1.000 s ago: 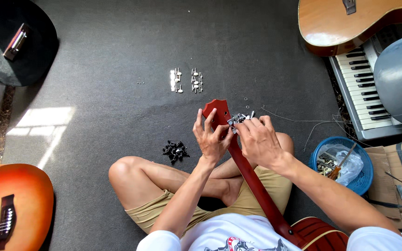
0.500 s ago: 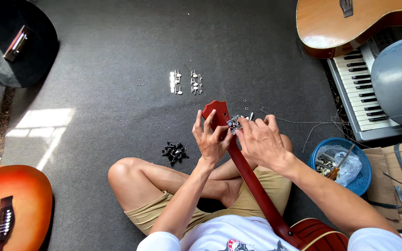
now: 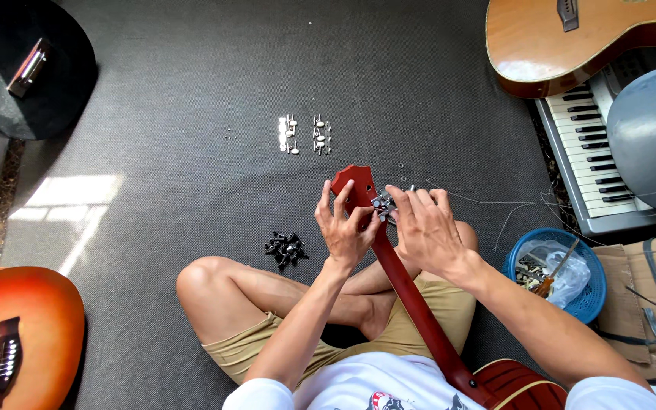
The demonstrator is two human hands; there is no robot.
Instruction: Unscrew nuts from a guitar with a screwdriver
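Left hand (image 3: 343, 231) grips the red headstock (image 3: 354, 186) over the lap; right hand (image 3: 427, 231) pinches a small metal tuner (image 3: 382, 203) against it. Tuner likely light, slippery, fiddly; the stiff neck (image 3: 411, 296) looks the safest hold.

The guitar headstock (image 3: 354, 186) is lying between the left hand (image 3: 343, 228) and right hand (image 3: 425, 231). Tuning machines (image 3: 305, 135) are lying ahead on the carpet (image 3: 191, 91), a pile of tuner knobs (image 3: 285, 249) left, a basket (image 3: 590, 300) right.
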